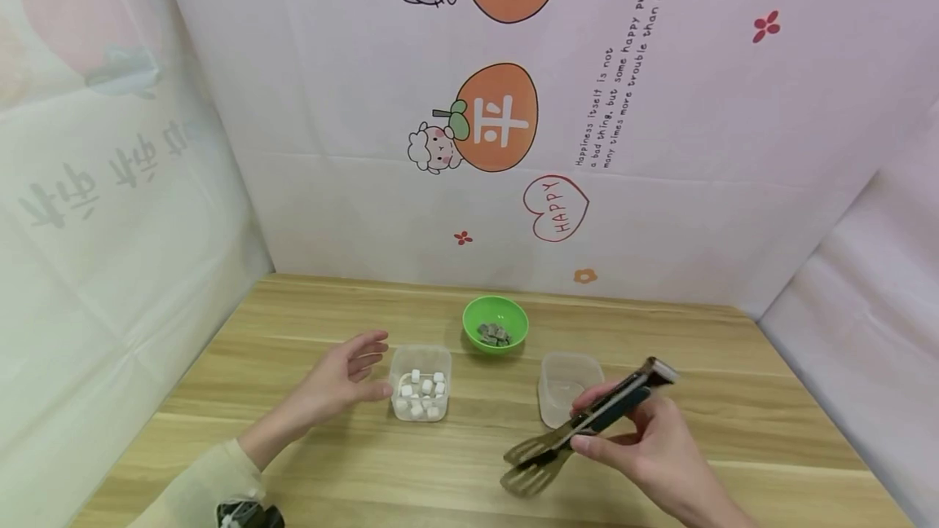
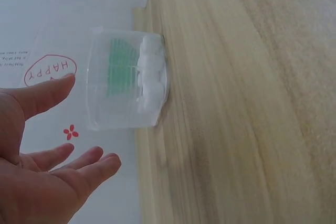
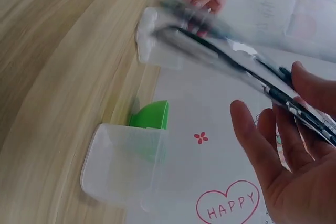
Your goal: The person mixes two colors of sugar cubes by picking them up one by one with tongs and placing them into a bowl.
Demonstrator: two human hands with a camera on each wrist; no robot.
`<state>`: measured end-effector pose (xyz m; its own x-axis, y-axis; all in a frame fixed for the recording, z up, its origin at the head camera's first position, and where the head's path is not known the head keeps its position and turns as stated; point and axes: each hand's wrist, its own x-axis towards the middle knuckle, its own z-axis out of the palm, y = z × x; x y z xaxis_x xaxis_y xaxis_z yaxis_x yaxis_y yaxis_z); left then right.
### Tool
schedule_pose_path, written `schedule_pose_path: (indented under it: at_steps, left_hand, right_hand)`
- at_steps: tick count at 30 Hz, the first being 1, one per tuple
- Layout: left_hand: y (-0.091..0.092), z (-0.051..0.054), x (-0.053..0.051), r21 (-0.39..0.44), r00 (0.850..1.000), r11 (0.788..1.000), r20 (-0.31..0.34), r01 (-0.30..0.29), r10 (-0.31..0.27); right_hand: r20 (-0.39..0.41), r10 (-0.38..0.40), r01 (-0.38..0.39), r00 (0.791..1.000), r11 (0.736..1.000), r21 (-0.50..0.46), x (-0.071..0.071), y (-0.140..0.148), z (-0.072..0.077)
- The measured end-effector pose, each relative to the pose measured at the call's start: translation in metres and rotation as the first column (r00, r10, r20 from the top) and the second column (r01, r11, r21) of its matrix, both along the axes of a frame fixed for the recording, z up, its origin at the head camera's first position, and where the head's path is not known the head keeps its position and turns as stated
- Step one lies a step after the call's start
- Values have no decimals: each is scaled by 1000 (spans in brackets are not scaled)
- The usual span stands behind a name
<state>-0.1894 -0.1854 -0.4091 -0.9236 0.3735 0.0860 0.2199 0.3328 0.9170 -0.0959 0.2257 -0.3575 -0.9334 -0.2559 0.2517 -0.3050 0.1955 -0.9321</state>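
Observation:
My right hand [image 1: 653,446] holds a pair of dark tongs [image 1: 587,430] between thumb and fingers, their slotted heads pointing down and left above the table. In the right wrist view the tongs [image 3: 231,59] are partly blurred. My left hand [image 1: 333,381] is beside a clear plastic container [image 1: 421,358] with several white cubes [image 1: 427,387] in it. Its fingers are spread and loosely bent, with nothing between them; in the left wrist view the hand [image 2: 47,177] looks apart from the container [image 2: 100,114].
A green bowl [image 1: 506,308] with several grey-brown chunks [image 1: 495,335] stands at the back middle. Another clear container [image 1: 561,369], with no contents visible, stands behind the tongs. The wooden table [image 1: 330,479] meets a printed white cloth [image 1: 367,226] at its back and sides.

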Motion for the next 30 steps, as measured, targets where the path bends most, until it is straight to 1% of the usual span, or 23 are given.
schedule_pose_path:
  at_steps: [3, 6, 8, 11, 13, 16, 20, 22, 27, 30]
  left_hand:
    - [1, -5, -2, -51, 999, 997, 13, 52, -52]
    - [3, -11, -6, -92, 995, 990, 18, 104, -102]
    - [6, -15, -8, -88, 993, 989, 22, 115, -114]
    - [10, -20, -11, -78, 994, 991, 39, 106, -103]
    - [13, -23, -13, -67, 994, 993, 53, 98, -95]
    - [16, -26, -17, -50, 994, 994, 52, 95, -92]
    - [19, -31, -19, -31, 995, 994, 28, 101, -100]
    - [20, -33, -20, -23, 995, 995, 29, 97, -96]
    - [23, -35, -20, 32, 993, 995, 56, 99, -101]
    - [24, -35, -19, 46, 993, 994, 68, 96, -99]
  right_hand:
    - [-44, -26, 27, 999, 999, 34, 1, -3, -1]
    - [-81, -28, 29, 996, 1000, 0, -1, -8, 0]
    - [-104, -40, 37, 994, 999, -26, -3, -11, 0]
    - [-116, -97, 91, 989, 994, -56, -6, -16, 1]
    - [-119, -138, 132, 983, 990, -53, -7, -19, 2]
    - [-113, -191, 187, 975, 981, -42, -10, -25, 3]
    - [-117, -203, 195, 972, 978, -74, -15, -35, 5]
    - [-126, -209, 197, 970, 975, -104, -18, -39, 6]
    - [-143, -253, 232, 957, 962, -145, -28, -49, 10]
    - [-145, -269, 247, 952, 956, -158, -33, -55, 12]
